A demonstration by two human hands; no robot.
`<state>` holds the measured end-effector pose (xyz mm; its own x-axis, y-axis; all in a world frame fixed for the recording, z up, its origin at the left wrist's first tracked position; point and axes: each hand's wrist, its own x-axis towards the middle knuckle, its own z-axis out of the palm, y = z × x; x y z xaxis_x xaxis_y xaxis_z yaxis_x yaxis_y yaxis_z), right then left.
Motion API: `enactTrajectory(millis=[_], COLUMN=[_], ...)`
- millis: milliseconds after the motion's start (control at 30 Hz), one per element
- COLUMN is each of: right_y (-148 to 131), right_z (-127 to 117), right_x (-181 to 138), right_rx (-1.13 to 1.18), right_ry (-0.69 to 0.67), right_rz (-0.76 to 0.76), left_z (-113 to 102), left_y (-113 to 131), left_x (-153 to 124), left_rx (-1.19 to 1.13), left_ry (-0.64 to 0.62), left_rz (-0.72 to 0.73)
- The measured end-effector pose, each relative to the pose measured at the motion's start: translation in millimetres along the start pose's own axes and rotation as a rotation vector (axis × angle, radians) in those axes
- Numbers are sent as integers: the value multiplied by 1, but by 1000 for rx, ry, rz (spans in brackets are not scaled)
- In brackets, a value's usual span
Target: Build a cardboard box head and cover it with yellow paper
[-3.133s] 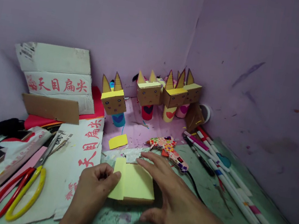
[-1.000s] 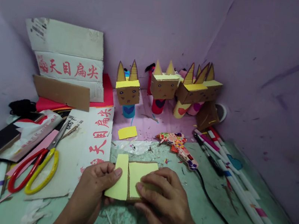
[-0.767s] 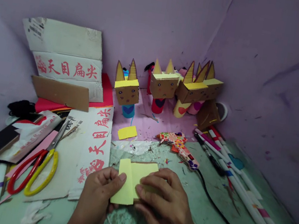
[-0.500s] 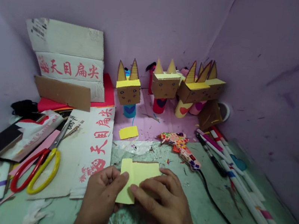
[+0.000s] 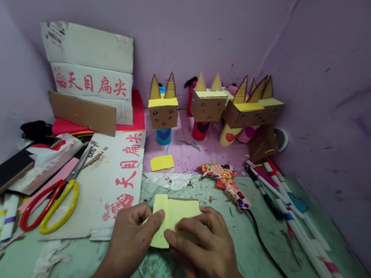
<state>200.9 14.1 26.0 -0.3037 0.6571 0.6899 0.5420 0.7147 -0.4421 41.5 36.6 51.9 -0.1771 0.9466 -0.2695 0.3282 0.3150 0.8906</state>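
Low in the middle of the head view, a pale yellow paper piece (image 5: 174, 210) is held between both hands, with a thin brown cardboard edge showing along its top. A strip of the paper on the left stands up as a flap. My left hand (image 5: 137, 232) pinches this flap, its thumb on top. Across the right part of the paper lies my right hand (image 5: 208, 248), its thumb and fingers closed on the piece. Beyond the hands, a smaller bright yellow paper (image 5: 162, 162) lies flat. The undersides of the fingers are hidden.
Several cardboard figures with pointed ears, such as the blue-based one (image 5: 163, 114), stand along the back wall. A flowered glue gun (image 5: 226, 181) with a black cord lies to the right, near several markers (image 5: 302, 223). At left are scissors (image 5: 55, 203) and printed cardboard (image 5: 118, 184).
The whole scene has shifted slightly to the right as the camera turned. Both hands keep their hold on the yellow paper, with hardly any change in finger position.
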Motion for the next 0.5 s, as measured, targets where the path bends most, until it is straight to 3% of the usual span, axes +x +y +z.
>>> enactTrajectory(millis=[300, 500], right_y=[1, 5], right_z=[3, -1], right_x=[-3, -6], right_rx=[76, 129], right_ry=[69, 12], right_rz=[24, 28], left_z=[-7, -6], left_y=[-2, -8], left_x=[4, 1], left_rx=[118, 230], left_ry=[-111, -72], left_rz=[28, 124])
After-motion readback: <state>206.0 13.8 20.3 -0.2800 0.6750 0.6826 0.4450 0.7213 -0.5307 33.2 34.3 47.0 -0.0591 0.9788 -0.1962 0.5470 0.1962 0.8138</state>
